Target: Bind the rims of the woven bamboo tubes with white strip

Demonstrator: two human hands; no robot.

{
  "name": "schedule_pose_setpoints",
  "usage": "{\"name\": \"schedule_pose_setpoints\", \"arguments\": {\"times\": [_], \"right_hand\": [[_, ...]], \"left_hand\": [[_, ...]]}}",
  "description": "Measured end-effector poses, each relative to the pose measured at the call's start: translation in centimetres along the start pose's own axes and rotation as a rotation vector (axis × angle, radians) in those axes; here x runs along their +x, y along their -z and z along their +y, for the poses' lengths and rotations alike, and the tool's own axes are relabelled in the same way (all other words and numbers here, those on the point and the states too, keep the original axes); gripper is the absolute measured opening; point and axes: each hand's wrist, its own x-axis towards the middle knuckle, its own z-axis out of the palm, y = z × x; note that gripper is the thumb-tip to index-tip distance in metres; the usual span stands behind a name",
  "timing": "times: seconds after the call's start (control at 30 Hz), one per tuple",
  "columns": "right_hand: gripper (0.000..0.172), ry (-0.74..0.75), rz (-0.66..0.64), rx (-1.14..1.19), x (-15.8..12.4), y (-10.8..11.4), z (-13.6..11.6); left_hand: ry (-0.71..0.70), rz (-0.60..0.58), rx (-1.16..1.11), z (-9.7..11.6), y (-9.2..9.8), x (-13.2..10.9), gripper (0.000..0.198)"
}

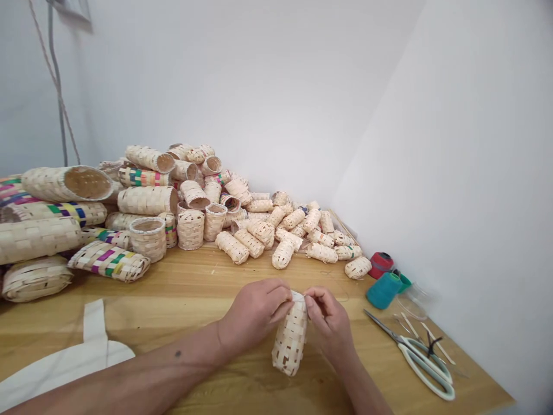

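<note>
A small pale basket (290, 340), a narrow tube woven from flat wood strips, is tilted between my hands above the table. Its rim points away from me and its closed end towards me. My left hand (259, 305) is closed on the rim's left side, thumb and fingers pinching the edge. On the rim's right side, my right hand (330, 320) is closed in a pinch at the edge. Whether a needle or thread is also in those fingertips is too small to tell. The inside of the basket is hidden from me.
Woven baskets (190, 227) of several sizes pile along the wall. On the right lie thread spools, a teal one (383, 290) and a red one (381, 264), near scissors (425, 366) and loose strips. A white sheet (64, 366) lies at the left on the wooden table (173, 294).
</note>
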Motion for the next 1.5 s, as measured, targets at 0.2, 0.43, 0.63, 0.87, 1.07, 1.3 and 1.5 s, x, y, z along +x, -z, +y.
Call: {"name": "schedule_pose_setpoints", "arguments": {"times": [0.2, 0.43, 0.63, 0.87, 1.07, 1.3, 1.5], "right_hand": [[0.016, -0.023, -0.033, -0.006, -0.1, 0.0, 0.0], [0.015, -0.026, -0.064, 0.055, -0.4, -0.1, -0.1], [0.014, -0.047, -0.098, 0.156, -0.4, -0.1, 0.0], [0.012, -0.043, -0.035, 0.131, -0.3, 0.0, -0.3], [0.013, -0.064, -0.036, 0.089, -0.5, 0.0, -0.3], [0.021, -0.161, -0.133, 0.188, -0.2, 0.4, -1.0], [0.031, -0.127, -0.118, 0.194, -0.1, 0.5, -0.6]], "left_hand": [[-0.082, -0.007, 0.153, 0.2, 0.1, 0.0, 0.021], [0.239, -0.093, -0.068, 0.3, 0.1, 0.1, 0.006], [0.319, -0.103, -0.258, 0.1, 0.2, 0.4, 0.007], [0.222, -0.122, -0.213, 0.2, 0.3, 0.3, 0.009], [0.198, -0.086, -0.209, 0.3, 0.1, 0.4, 0.012], [0.091, -0.077, -0.16, 0.3, 0.0, 0.2, 0.018], [0.08, -0.033, -0.206, 1.3, 0.5, 0.5, 0.022]]}}
